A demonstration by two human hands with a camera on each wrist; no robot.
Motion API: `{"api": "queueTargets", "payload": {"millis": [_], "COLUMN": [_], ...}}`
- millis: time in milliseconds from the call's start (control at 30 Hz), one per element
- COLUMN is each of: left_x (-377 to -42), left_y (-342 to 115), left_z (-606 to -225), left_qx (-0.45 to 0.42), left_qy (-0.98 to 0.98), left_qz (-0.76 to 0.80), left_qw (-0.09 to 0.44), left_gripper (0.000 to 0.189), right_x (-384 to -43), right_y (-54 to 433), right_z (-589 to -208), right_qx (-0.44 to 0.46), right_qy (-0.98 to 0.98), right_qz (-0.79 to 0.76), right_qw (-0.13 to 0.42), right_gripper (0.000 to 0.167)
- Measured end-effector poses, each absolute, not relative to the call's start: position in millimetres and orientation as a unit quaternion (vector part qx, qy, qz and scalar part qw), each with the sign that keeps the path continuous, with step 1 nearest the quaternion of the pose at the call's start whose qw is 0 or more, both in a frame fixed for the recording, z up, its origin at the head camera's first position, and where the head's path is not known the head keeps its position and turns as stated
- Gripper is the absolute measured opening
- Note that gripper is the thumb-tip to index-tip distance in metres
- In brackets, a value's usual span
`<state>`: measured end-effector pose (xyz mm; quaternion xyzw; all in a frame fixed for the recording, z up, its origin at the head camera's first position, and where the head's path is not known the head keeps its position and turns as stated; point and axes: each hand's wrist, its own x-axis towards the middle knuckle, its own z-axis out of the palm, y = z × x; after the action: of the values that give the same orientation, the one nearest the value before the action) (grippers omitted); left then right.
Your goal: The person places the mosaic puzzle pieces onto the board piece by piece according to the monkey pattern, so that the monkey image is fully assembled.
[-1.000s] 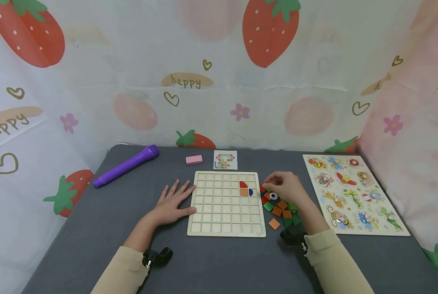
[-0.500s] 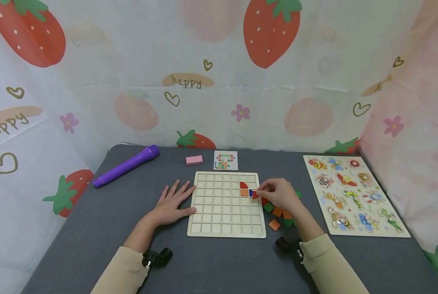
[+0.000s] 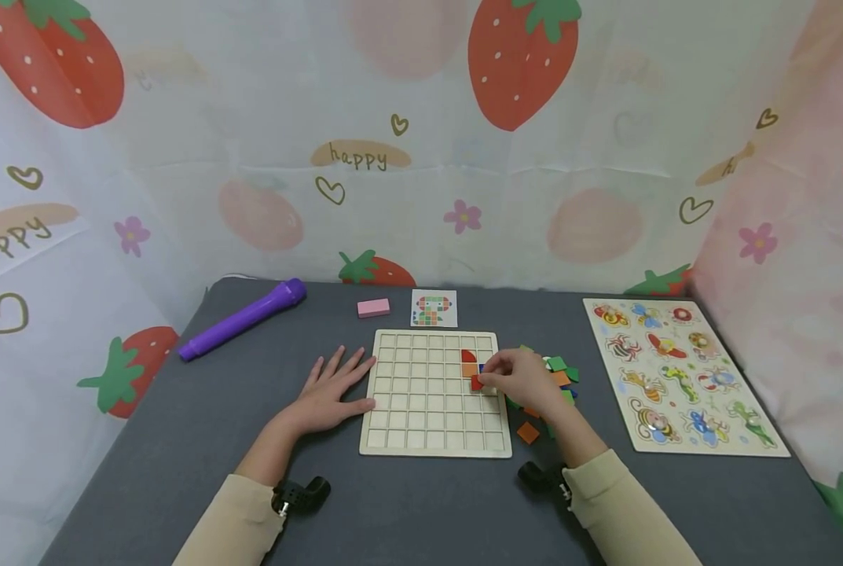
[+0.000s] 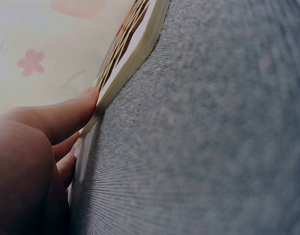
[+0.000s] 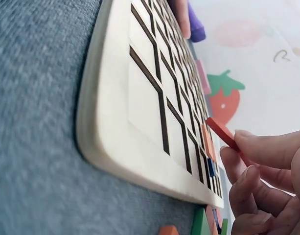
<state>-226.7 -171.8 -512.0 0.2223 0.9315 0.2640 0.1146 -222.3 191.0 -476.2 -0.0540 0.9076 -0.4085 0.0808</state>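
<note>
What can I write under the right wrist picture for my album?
A right hand pinches a red piece over the pale grid board, near an orange square and a blue piece.

On the grey table (image 3: pixel 421 511), you find the purple tube (image 3: pixel 243 321) left of frame centre, lying diagonally, thicker end toward the upper right. You find the pink block (image 3: pixel 374 308) to its right, near the table's far edge, not touching it. At the right of the frame, you have the picture board (image 3: pixel 693 377), flat, printed with small animals. Across the upper frame, you face the strawberry-print curtain (image 3: pixel 287 79).
</note>
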Motion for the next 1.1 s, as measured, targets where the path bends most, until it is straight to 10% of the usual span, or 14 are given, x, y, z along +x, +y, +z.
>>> {"api": "queueTargets", "payload": {"millis": [1100], "left_x": [-228], "left_y": [-172], "left_z": [-513], "left_qx": [0.224], "left_qy": [0.931], "left_qz": [0.266], "left_qw": [0.109], "left_gripper": [0.079], "right_x": [-229], "right_y": [170], "right_z": [-481], "right_qx": [-0.072], "right_qy": [0.937], "right_qz": [-0.336], "right_qw": [0.065], "right_gripper": [0.011]}}
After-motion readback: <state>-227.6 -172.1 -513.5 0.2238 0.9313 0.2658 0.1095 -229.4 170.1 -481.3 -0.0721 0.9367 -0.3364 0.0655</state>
